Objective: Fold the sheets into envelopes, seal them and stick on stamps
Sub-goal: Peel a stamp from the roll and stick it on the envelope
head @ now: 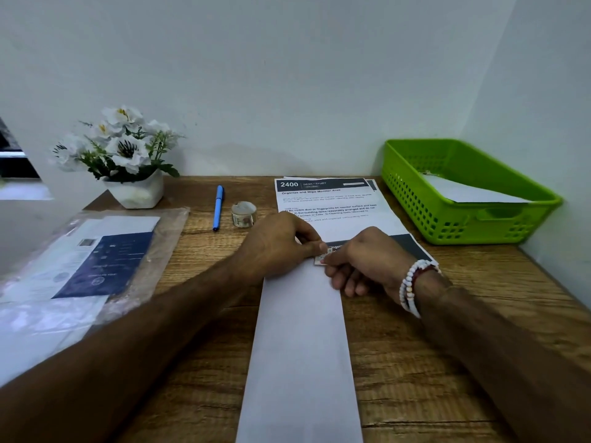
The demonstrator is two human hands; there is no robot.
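Folded white paper envelope (300, 346): left hand (281, 247) and right hand (361, 260) fingers (315, 248) pinch its small stamp (320, 260); best aligned squarely, then pressed flat.

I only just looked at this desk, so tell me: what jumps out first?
The left hand and the right hand meet in the middle, both pinching a small stamp at the far end of a long white folded envelope. A bright green basket sits at the right by the wall, and white flowers in a pot stand at the back left.
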